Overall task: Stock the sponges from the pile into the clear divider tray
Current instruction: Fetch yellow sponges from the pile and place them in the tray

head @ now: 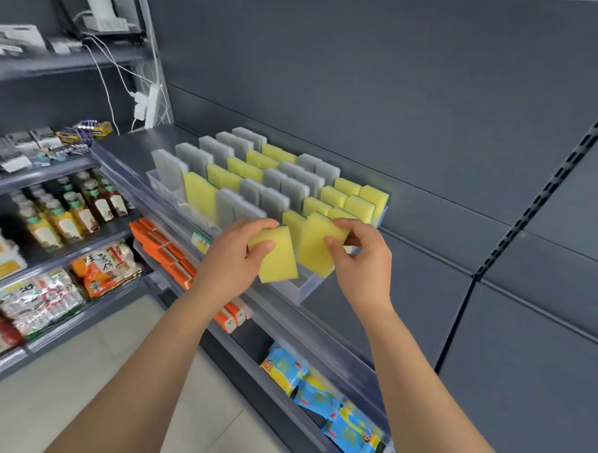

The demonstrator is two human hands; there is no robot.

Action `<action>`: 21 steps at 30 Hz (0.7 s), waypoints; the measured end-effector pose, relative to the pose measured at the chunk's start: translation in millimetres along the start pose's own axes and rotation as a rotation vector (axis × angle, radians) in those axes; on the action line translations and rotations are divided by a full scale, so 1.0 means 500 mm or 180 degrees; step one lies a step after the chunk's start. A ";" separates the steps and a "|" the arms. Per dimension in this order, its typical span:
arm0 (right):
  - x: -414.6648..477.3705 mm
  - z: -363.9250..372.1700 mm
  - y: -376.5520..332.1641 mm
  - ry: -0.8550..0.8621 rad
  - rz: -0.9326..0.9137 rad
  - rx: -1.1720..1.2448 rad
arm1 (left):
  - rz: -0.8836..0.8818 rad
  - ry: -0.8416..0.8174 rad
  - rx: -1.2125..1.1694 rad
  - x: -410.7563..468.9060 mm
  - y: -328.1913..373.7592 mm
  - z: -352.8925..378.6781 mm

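Now | left hand grips loose sponge | right hand pinches tray-edge sponge

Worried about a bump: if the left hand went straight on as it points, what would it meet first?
Probably the yellow sponge the right hand grips at the tray front; the left hand's own sponge is close beside it, depth unclear.

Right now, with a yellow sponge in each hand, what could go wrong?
1. The clear divider tray seems to overhang the shelf at its front corner; pressing down might tip it.
2. The left hand pinches its yellow sponge outside the tray; it could slip and fall.
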State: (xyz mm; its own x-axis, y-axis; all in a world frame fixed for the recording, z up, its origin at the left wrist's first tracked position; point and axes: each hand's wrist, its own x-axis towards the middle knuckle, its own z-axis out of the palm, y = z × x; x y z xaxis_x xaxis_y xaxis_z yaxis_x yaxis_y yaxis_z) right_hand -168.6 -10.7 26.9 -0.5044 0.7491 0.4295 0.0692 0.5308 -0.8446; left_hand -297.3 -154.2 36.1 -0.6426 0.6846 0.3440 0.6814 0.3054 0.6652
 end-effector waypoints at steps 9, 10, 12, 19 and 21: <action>0.050 0.063 0.037 -0.0078 0.0092 -0.0220 | 0.0135 -0.0182 0.0205 0.090 -0.067 -0.005; 0.048 0.067 0.039 -0.0090 0.0111 -0.0256 | 0.0183 -0.0225 0.0246 0.095 -0.072 -0.005; 0.046 0.075 0.042 -0.0090 0.0132 -0.0319 | 0.0278 -0.0318 0.0291 0.103 -0.080 -0.005; 0.032 0.085 0.024 0.0179 0.0229 -0.0556 | 0.0526 -0.0702 0.0141 0.143 -0.096 -0.004; 0.023 0.092 0.017 0.0255 0.0282 -0.0684 | 0.0637 -0.0806 0.0139 0.153 -0.101 -0.006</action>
State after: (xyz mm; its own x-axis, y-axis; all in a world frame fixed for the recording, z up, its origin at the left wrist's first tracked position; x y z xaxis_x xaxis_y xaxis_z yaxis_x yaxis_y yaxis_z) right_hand -213.5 -15.8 9.7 -0.4191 0.8209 0.3880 0.2958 0.5275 -0.7964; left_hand -381.8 -119.3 31.0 -0.3906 0.8752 0.2855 0.8033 0.1726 0.5701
